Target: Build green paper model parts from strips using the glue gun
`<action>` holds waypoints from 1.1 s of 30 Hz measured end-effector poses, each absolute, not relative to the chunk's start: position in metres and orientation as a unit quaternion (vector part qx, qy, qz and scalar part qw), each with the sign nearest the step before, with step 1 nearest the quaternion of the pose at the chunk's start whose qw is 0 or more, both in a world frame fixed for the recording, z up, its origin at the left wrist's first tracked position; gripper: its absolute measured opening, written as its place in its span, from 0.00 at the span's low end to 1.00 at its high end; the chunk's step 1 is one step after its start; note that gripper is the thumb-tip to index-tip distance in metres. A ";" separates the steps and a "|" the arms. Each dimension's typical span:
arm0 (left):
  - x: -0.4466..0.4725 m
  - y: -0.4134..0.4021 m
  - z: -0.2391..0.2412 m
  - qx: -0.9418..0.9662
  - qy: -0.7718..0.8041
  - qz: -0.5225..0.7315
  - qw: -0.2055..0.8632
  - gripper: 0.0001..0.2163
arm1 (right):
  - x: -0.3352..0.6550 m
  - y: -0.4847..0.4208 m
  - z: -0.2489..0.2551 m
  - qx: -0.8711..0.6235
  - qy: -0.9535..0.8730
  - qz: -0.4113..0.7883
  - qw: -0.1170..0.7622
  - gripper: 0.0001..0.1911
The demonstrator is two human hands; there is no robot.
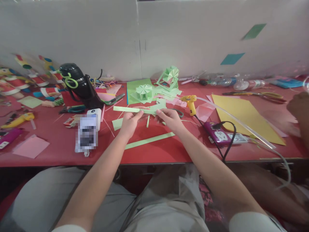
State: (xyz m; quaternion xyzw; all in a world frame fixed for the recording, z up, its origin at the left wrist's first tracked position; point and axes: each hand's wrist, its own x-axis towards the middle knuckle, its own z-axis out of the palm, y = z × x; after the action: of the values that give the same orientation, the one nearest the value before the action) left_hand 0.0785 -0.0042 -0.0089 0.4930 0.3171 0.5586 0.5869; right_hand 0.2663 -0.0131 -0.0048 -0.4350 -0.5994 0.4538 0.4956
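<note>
My left hand (pixel 129 122) and my right hand (pixel 169 118) are both over the red table (pixel 60 145), pinching the same light green paper strip (pixel 125 109) between them. The strip runs left from my fingers, held just above the table. Another long green strip (pixel 149 140) lies flat on the table below my hands. Beyond my hands sit folded green paper fan shapes (pixel 144 91) and a taller green paper construction (pixel 170 76) among green scraps.
A yellow glue gun (pixel 190 102) stands right of my hands, its cable running to a purple power strip (pixel 218 133). Yellow paper sheet (pixel 243 112), scissors (pixel 263 95), a black bottle (pixel 77 82), pink paper (pixel 30 146). Another person's hand (pixel 298 104) at the right edge.
</note>
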 end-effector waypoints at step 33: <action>0.076 0.000 -0.010 0.481 0.358 0.582 0.550 0.15 | 0.274 -0.009 -0.005 -0.440 -0.554 0.475 0.523 0.24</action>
State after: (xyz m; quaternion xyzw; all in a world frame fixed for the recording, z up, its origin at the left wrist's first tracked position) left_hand 0.0760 0.0004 -0.0097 0.4805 0.3576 0.5820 0.5500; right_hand 0.2740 -0.0086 -0.0048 -0.4398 -0.5542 0.4752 0.5231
